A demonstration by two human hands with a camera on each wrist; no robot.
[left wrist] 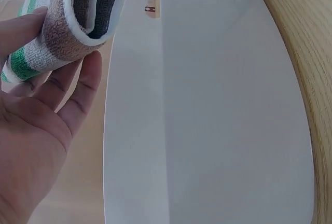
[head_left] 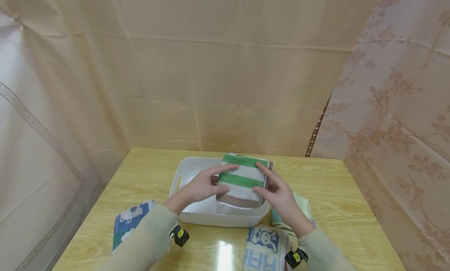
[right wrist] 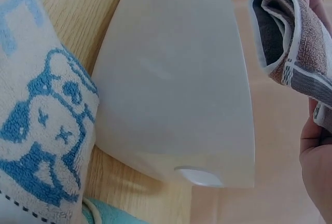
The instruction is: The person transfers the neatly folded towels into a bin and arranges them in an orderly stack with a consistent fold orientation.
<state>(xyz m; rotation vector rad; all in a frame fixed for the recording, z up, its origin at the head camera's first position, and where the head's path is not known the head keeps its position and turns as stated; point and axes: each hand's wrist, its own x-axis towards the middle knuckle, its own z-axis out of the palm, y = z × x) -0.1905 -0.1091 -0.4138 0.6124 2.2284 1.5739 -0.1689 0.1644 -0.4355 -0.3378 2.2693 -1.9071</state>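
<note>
A folded towel [head_left: 242,181] with green, white and brown stripes is held up over the right part of a white plastic bin [head_left: 218,220]. My left hand [head_left: 200,185] grips its left side, thumb on the front face. On the opposite side my right hand [head_left: 283,197] holds the towel's right edge between thumb and fingers. In the left wrist view, the left hand [left wrist: 36,136] has its thumb on one face of the towel [left wrist: 54,40] and fingers beneath. The right wrist view shows the towel's [right wrist: 311,42] rolled layers with white edging; the right hand [right wrist: 319,167] is partly out of frame.
A blue towel with white figures [head_left: 131,220] lies left of the bin, partly behind my left sleeve. In front of the bin's right end lies a cream towel with a blue bear [head_left: 261,249]. A pale green towel [head_left: 303,205] sits by my right wrist. Curtains [head_left: 225,87] hang behind the wooden table [head_left: 334,200].
</note>
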